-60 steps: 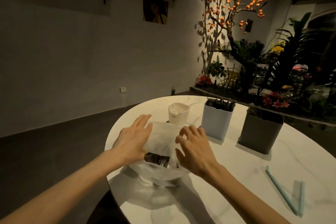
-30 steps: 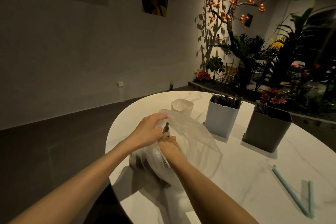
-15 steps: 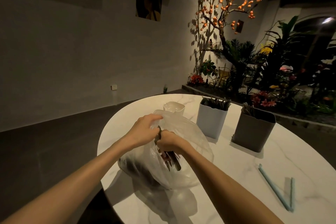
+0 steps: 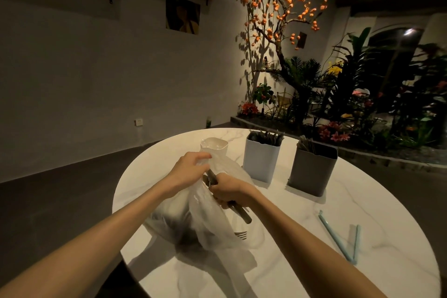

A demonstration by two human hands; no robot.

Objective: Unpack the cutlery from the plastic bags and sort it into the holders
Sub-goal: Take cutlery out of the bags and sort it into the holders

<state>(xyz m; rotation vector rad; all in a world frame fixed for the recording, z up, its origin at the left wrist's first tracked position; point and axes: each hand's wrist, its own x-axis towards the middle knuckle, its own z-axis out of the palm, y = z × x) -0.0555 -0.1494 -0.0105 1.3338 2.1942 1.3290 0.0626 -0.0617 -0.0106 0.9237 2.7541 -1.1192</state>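
Note:
A translucent plastic bag point(image 4: 205, 222) with dark cutlery inside sits on the white marble table point(image 4: 302, 237). My left hand point(image 4: 188, 167) pinches the bag's top edge and holds it up. My right hand point(image 4: 229, 189) grips a bundle of dark cutlery point(image 4: 239, 211) at the bag's mouth, handles sticking out on both sides of the fist. A fork's tines point(image 4: 240, 234) show low in the bag. Behind stand three holders: a white one point(image 4: 215, 146), a pale blue one point(image 4: 261, 159) and a grey one point(image 4: 312, 172), the last two with cutlery in them.
Two pale blue sticks point(image 4: 338, 237) lie on the table at the right. The table's round edge runs close on the left. A planter with a lit tree point(image 4: 283, 19) and plants fills the back right; the floor to the left is dark.
Two seconds ago both hands lay flat on the bag. Since then my left hand gathered the bag's top, and my right hand reached in and drew a bundle of cutlery up to the mouth.

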